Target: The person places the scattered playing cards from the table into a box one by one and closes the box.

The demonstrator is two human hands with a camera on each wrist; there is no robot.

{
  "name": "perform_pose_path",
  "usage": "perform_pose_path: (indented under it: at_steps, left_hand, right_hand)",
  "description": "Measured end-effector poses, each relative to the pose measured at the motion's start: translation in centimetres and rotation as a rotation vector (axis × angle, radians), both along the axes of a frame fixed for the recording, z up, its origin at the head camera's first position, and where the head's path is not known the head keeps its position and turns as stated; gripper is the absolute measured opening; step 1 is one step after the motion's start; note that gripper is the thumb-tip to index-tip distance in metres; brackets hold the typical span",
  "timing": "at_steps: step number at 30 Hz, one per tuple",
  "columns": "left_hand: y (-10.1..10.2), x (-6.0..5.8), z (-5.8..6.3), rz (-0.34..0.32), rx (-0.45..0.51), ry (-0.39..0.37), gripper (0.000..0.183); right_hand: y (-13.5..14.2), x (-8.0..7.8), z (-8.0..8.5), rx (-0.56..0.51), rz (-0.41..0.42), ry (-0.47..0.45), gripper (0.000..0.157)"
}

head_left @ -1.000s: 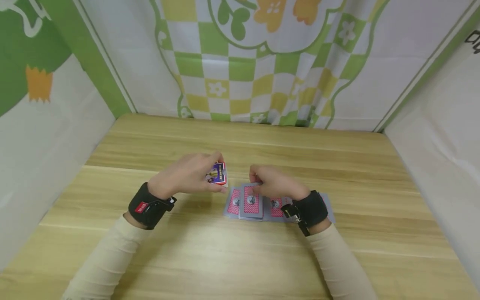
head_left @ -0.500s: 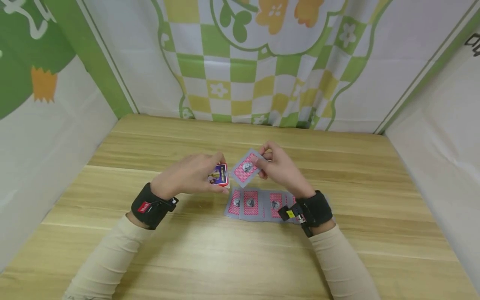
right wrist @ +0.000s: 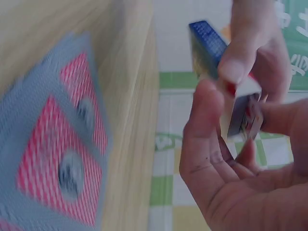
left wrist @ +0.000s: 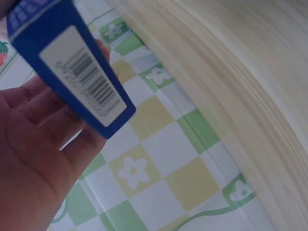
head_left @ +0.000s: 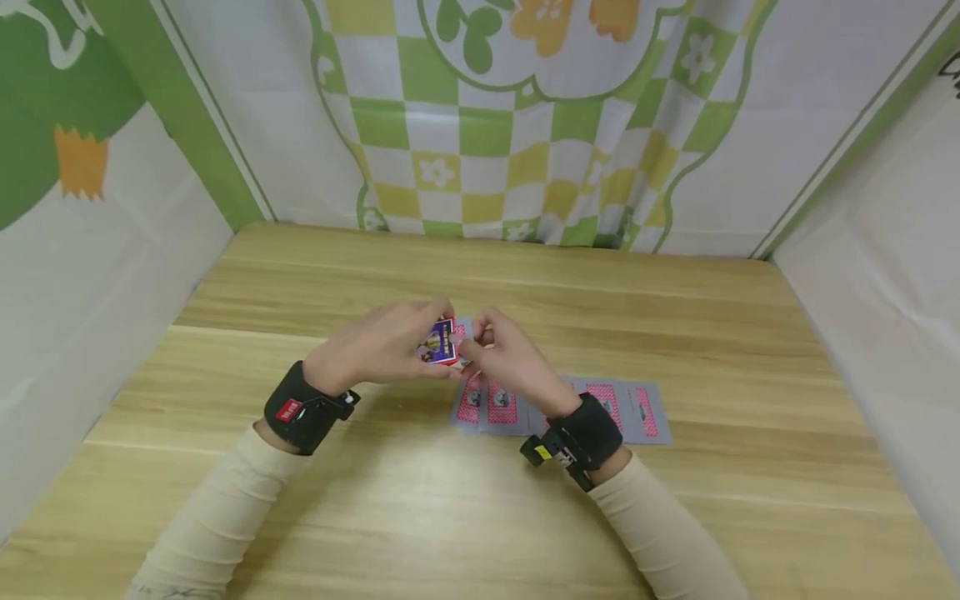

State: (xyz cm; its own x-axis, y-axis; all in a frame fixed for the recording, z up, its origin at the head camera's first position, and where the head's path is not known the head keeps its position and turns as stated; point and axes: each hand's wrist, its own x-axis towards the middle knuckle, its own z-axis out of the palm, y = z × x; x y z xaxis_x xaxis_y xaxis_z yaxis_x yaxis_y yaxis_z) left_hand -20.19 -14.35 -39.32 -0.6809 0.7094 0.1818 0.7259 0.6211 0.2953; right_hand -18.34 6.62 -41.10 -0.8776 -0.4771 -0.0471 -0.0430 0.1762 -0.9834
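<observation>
My left hand (head_left: 375, 346) grips a small playing card box (head_left: 437, 342) with a purple and red front. In the left wrist view the box's blue side bears a white barcode label (left wrist: 86, 77). My right hand (head_left: 510, 358) pinches a red-backed playing card (head_left: 462, 327) right at the box's right-hand end, and the card partly shows behind the box. From the right wrist, the fingers (right wrist: 204, 125) curl around that end, close to the left thumb. Below the hands, an overlapping row of face-down playing cards (head_left: 502, 406) lies on the table, partly covered by the right wrist.
The wooden table (head_left: 360, 517) meets a green, white and yellow checked curtain (head_left: 480, 133) at its back edge. White cloth walls (head_left: 877, 225) rise at both sides. Each wrist wears a black strap (head_left: 588, 429) with a small camera.
My right hand picked a card up off the row, lifted it, then carried it left to the box's end. The left hand with the box has stayed nearly in place.
</observation>
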Motion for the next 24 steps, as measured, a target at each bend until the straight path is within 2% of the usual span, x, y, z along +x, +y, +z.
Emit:
perform_pose_path:
  at_steps: [4, 8, 13, 15, 19, 21, 24]
  left_hand:
    - [0.0, -0.1, 0.2, 0.01, -0.008, -0.009, 0.071]
    - [0.0, 0.0, 0.4, 0.021, -0.021, -0.02, 0.075]
    - [0.1, 0.1, 0.5, 0.038, -0.037, -0.027, 0.071]
    - [0.1, 0.2, 0.4, 0.048, -0.043, -0.03, 0.067]
    - [0.1, 0.4, 0.3, 0.061, -0.048, -0.044, 0.063]
    - [0.1, 0.4, 0.3, 0.064, -0.049, -0.05, 0.064]
    - [0.1, 0.4, 0.4, 0.063, -0.056, -0.047, 0.065]
  right_hand:
    - [0.3, -0.2, 0.1, 0.123, 0.013, 0.172, 0.019]
    - [1.1, -0.7, 0.8, 0.263, 0.051, 0.316, 0.027]
    - [3.2, -1.8, 1.3, 0.455, -0.032, 0.467, 0.04]
    - [4.0, -2.2, 1.2, 0.52, -0.02, 0.489, 0.035]
    - [4.5, -2.6, 0.3, 0.652, 0.121, 0.482, 0.011]
    - [4.3, -2.6, -0.1, 0.724, 0.177, 0.437, 0.018]
    - [3.8, -2.5, -0.7, 0.857, 0.218, 0.365, 0.042]
